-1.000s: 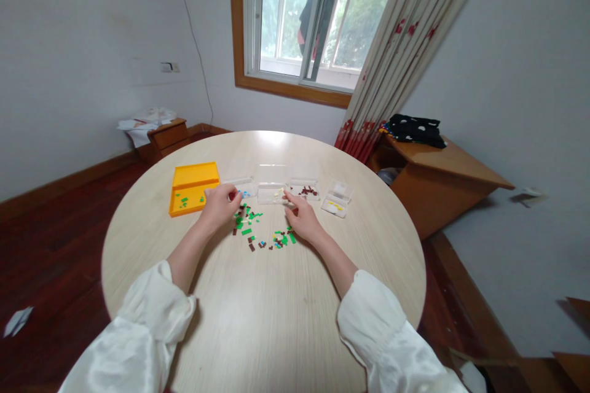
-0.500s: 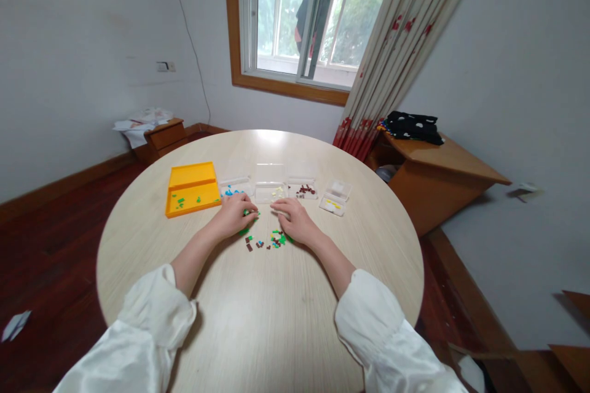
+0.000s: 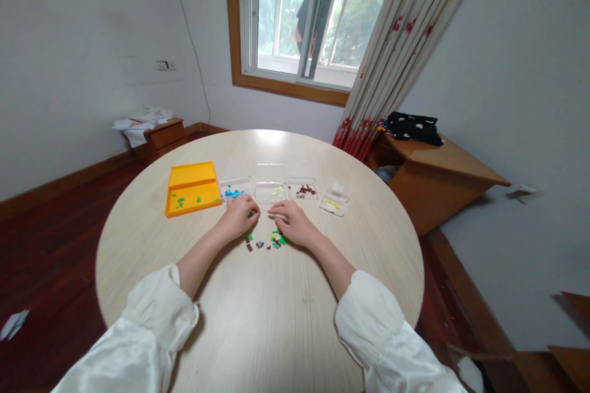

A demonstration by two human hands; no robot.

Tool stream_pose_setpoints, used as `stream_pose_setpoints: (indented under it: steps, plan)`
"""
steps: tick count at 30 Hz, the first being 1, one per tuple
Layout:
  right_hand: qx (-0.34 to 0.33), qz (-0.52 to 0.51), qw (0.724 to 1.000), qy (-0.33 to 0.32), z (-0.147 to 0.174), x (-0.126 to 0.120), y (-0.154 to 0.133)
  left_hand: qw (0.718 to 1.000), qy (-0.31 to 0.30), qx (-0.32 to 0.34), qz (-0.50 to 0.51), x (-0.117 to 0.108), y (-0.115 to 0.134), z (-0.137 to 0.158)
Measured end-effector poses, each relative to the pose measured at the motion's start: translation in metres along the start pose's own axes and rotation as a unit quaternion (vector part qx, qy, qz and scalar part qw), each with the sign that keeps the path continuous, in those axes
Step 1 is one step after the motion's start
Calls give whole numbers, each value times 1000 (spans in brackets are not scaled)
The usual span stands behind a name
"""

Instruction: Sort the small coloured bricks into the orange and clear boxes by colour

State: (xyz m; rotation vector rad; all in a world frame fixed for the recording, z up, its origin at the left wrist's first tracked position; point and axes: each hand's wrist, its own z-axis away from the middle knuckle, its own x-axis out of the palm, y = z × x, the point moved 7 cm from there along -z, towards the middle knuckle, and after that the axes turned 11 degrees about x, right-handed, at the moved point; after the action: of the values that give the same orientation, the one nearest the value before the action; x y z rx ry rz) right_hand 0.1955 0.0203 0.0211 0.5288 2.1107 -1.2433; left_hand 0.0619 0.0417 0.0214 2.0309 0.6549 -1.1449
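Note:
My left hand [image 3: 239, 216] rests on the table left of centre, fingers curled in towards the thumb. Bits of green toy brick [image 3: 250, 215] show between them; the rest is hidden by the hand. Across a small gap, my right hand [image 3: 295, 221] lies with its fingers stretched to the left and the thumb apart. I see nothing held in it. Just below its fingers is a small pile of mixed green, brown, blue and yellow bricks [image 3: 278, 241]. Several brown bricks [image 3: 249, 247] lie below my left hand.
An open yellow case [image 3: 193, 177] with green pieces stands at the left. Beside it are clear boxes with blue pieces [image 3: 234, 193], cream pieces [image 3: 277, 192], brown pieces [image 3: 305, 190] and yellow pieces [image 3: 332, 204]. The round table [image 3: 271, 319] stands below a window.
My left hand has curled in more, and green bricks that showed around it are now mostly covered. My right hand has shifted only slightly.

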Motion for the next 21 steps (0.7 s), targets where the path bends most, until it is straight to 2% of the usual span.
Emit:
stream_pose_setpoints:
  steps: [3, 6, 10, 16, 21]
  plan:
    - [-11, 0, 1000, -17, 1, 2, -10, 997, 75, -30, -7, -17, -9, 1]
    - [-28, 13, 999, -38, 3, 7, -23, 984, 151, -98, 1, -38, -25, 6]
    - [-48, 67, 993, -81, 7, 17, -39, 959, 223, -176, -15, -63, -45, 18]
    - [-29, 128, 981, -142, 12, 28, -43, 938, 251, -229, -69, -81, -66, 32]
    - [-19, 134, 979, -152, 12, 31, -41, 920, 252, -282, -99, -89, -80, 42]
